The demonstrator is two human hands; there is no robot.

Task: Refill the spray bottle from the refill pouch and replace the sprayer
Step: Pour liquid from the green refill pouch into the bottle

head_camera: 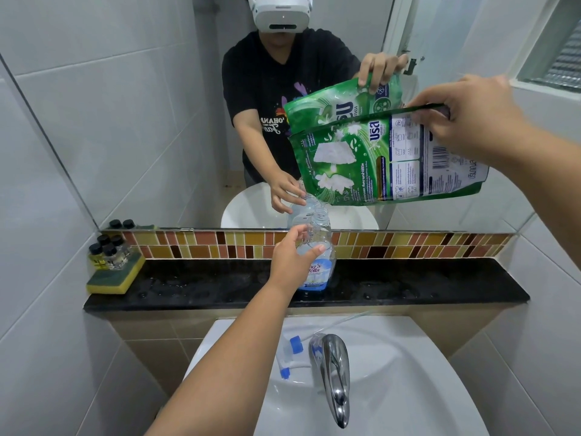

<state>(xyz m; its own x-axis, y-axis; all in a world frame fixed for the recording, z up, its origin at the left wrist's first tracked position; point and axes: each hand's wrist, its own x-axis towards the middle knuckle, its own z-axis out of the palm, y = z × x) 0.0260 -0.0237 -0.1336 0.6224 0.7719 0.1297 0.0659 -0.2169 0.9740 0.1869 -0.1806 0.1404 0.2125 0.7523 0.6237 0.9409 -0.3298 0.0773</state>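
A clear spray bottle point(317, 247) with a blue label stands upright on the black ledge point(188, 287), its neck uncapped. My left hand point(294, 256) grips its upper body. My right hand point(471, 118) holds the green refill pouch point(377, 165) by its far end, tilted so its lower left corner sits just above the bottle's mouth. A little blue liquid lies in the bottle's bottom. The white and blue sprayer point(290, 354) with its clear tube lies on the sink rim beside the faucet.
A chrome faucet point(333, 372) juts over the white sink point(408, 388). A yellow-green sponge point(114, 278) carrying several small black-capped bottles point(108, 251) sits at the ledge's left end. A mirror point(157, 121) behind reflects a person, and tiled walls close both sides.
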